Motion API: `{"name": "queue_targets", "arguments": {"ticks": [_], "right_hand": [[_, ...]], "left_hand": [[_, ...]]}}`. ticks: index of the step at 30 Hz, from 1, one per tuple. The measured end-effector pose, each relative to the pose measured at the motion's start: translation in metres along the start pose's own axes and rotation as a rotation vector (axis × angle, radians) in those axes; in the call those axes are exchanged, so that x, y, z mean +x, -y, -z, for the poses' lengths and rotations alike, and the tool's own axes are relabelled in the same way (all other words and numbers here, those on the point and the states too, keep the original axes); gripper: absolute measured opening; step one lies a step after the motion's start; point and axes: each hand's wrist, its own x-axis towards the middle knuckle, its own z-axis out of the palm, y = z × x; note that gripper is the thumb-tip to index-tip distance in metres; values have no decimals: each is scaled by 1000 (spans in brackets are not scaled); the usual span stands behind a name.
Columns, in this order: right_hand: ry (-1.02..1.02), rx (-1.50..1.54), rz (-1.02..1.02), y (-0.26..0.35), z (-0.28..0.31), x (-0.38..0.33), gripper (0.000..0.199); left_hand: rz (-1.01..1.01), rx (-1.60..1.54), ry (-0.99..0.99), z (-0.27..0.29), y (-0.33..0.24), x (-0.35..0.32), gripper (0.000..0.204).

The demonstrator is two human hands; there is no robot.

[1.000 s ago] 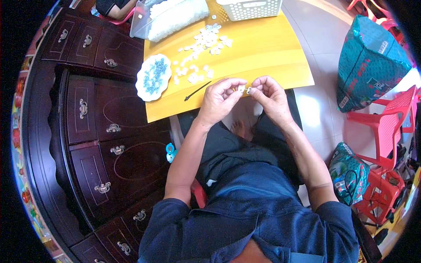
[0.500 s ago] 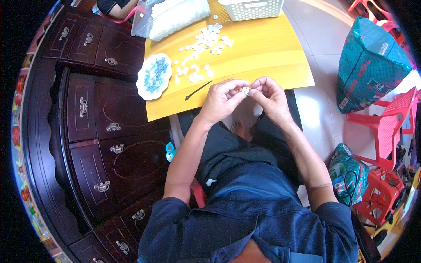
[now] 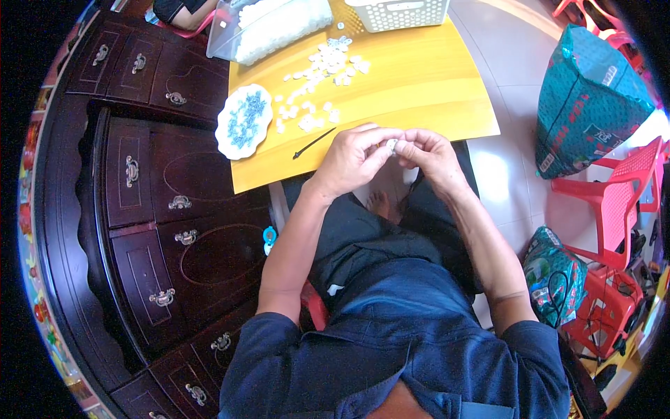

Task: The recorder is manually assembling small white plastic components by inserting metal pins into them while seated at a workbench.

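Note:
Between the fingertips of both hands, just past the table's near edge, is a small white piece (image 3: 392, 145). My left hand (image 3: 354, 159) pinches it from the left with thumb and index finger. My right hand (image 3: 430, 157) closes on its other side, its thumb pressed against it; fingers cover most of it. Left of my hands, a thin dark stick-like tool (image 3: 315, 142) lies on the yellow table (image 3: 412, 91). Loose small white pieces (image 3: 328, 63) are scattered beyond it. A white scalloped plate (image 3: 225, 141) holds many small bluish pieces (image 3: 246, 120).
At the table's back stand a clear bin (image 3: 222, 35) heaped with white pieces and a pale perforated basket (image 3: 405, 19). Dark wooden drawers (image 3: 202, 244) line the left. On the right are a teal bag (image 3: 586, 105) and a red plastic chair (image 3: 600, 209). Another person's arm (image 3: 195, 15) shows top left.
My right hand has turned slightly, its fingers curling further over the small white piece. My left hand keeps its pinch, nearly in place.

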Motion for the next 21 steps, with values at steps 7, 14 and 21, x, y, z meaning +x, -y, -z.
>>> {"name": "queue_targets", "arguments": {"ticks": [7,14,21], "right_hand": [[11,44,-55,-1,-2,0,18],[-28,125,-28,-7,-2,1,15],[-10,333,-112,-4,1,-1,17]], "left_hand": [[-90,297,-64,-3,-20,0,41],[-147,506,-192,-19,-6,-3,42],[-140,376,-184,-17,-9,-2,33]]}}
